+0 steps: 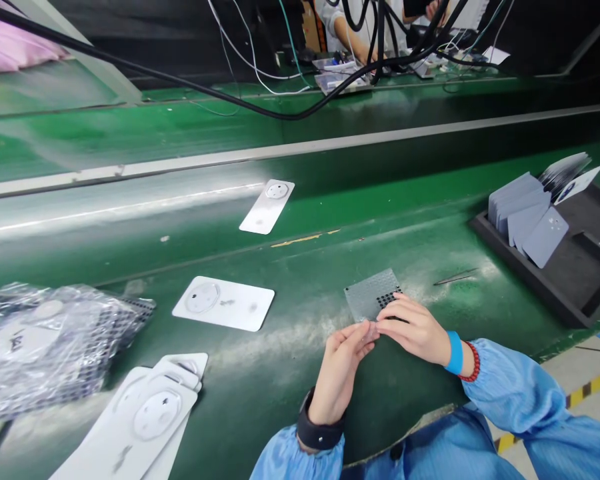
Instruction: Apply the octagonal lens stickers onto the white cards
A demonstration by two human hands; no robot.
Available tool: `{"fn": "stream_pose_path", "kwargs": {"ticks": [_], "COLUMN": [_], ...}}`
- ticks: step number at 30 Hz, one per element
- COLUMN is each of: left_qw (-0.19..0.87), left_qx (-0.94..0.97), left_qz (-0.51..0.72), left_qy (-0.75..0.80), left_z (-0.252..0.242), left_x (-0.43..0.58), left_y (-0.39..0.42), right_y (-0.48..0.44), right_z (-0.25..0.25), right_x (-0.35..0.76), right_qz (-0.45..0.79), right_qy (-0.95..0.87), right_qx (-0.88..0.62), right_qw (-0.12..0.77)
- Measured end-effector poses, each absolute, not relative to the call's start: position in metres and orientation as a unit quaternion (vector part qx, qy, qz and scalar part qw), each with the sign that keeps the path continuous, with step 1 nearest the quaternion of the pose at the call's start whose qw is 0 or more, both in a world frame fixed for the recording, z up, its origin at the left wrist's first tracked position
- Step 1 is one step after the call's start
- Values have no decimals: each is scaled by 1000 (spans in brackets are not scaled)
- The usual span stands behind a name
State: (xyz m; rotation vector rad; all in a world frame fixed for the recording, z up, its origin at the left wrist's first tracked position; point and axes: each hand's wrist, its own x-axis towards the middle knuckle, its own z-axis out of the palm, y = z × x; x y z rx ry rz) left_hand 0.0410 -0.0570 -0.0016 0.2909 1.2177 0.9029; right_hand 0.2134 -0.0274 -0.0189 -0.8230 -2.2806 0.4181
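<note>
The dotted sheet (363, 299) lies on the green bench (290, 387), its far edge slanting up to the right; its near part is hidden, so its long axis cannot be told. It sits just beyond the left hand (339, 363) and the right hand (416, 327), whose raised fingers overlap its black dots. Both hands' fingertips meet in a narrow pinch on a small translucent piece (372, 331), its direction too small to tell.
</note>
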Motion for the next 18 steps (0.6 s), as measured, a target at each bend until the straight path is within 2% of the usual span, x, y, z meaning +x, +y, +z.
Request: {"fn": "stream_pose_path", "kwargs": {"ticks": [11, 14, 16, 18], "left_qw": [740, 736, 733, 695], "left_qx": [60, 64, 111, 258], "left_qz": [362, 354, 320, 219], "left_qy": [564, 573, 590, 634], "left_z": [-12, -18, -16, -8], "left_x": [39, 39, 33, 18], "left_y": [-56, -61, -64, -56], "right_y": [-35, -37, -38, -39], "right_z": [-34, -46, -48, -47], "right_x": [202, 197, 196, 197], "right_qz": [158, 198, 258, 317], "right_qy": [-883, -867, -850, -830], "right_qx": [-336, -351, -356, -362], "right_qw": [289, 294, 290, 282]}}
